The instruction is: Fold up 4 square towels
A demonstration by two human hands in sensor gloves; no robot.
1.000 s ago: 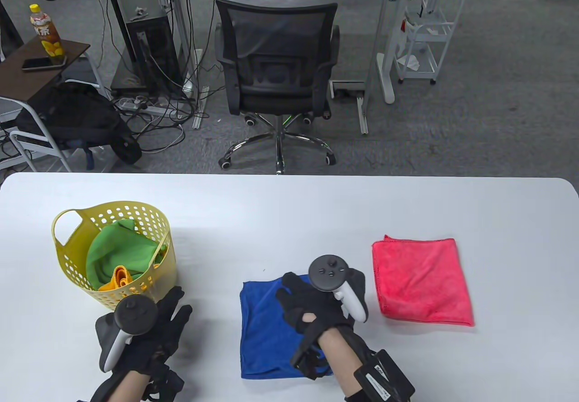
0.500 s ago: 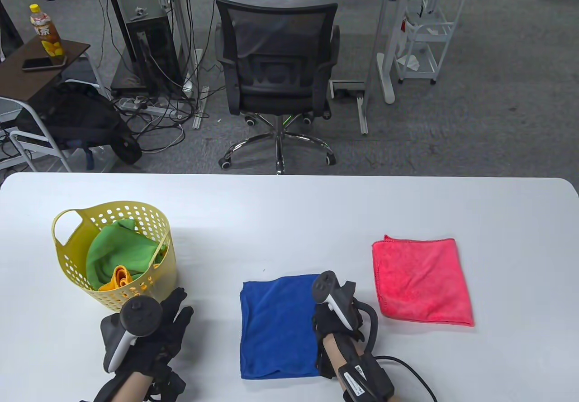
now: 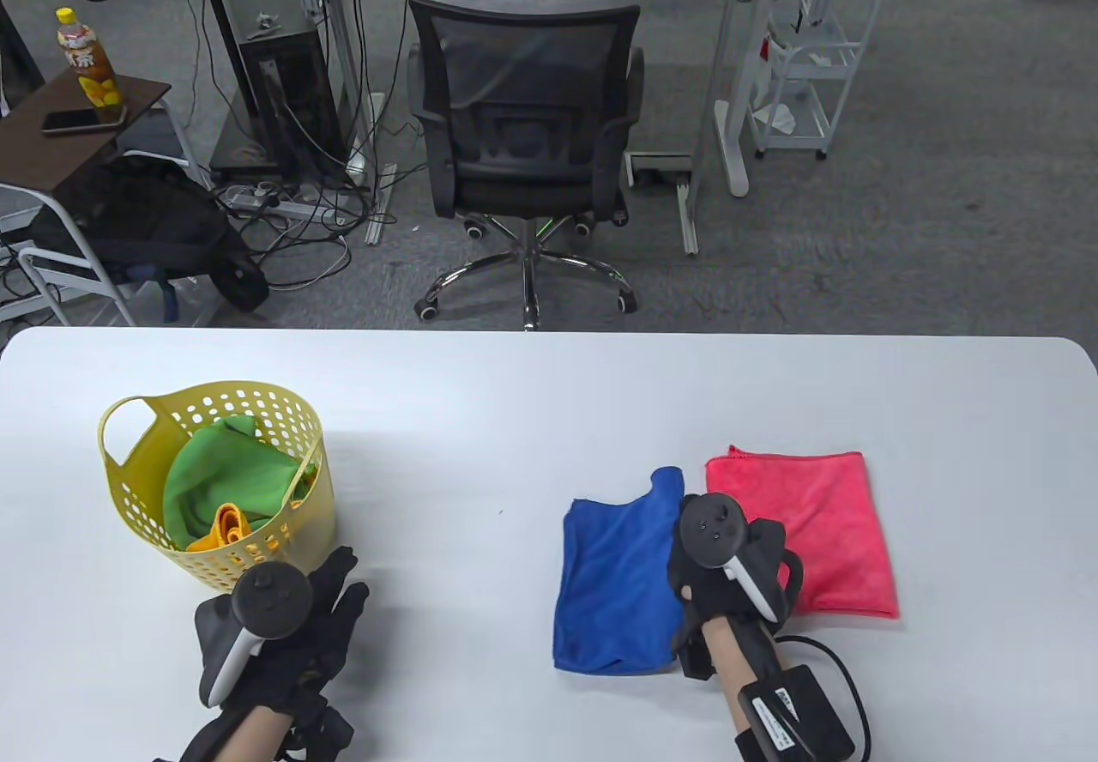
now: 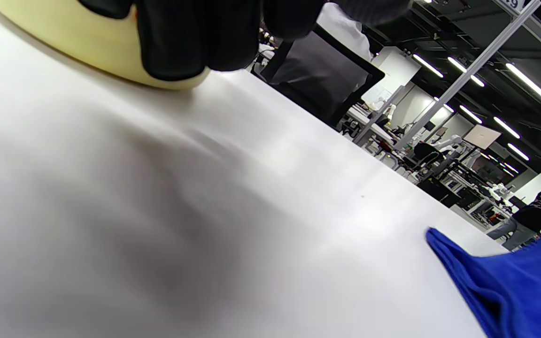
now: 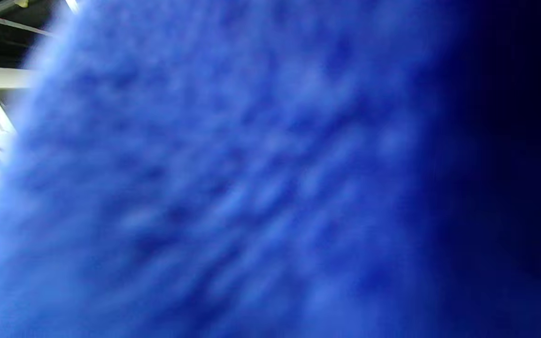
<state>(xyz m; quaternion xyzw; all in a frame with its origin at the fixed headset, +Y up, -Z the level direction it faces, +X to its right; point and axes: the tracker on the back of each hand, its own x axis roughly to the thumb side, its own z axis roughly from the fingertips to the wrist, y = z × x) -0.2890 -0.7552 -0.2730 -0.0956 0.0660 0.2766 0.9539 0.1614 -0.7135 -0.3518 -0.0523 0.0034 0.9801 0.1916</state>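
On the white table (image 3: 549, 402), the right hand (image 3: 716, 577) grips the folded blue microfibre towel (image 3: 609, 590) (touching the red towel (image 3: 815, 522)); left hand (image 3: 292, 625) rests flat, fingers relaxed.

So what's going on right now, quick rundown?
Right hand gripping blue towel, lifted beside red towel. Left hand idle by basket. Nothing in the way.

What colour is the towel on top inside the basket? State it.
Green towel, over an orange one, in the yellow basket; clearest in the table view.

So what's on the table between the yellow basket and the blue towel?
Nothing: in the table view, only bare white table lies between the basket and the blue towel.
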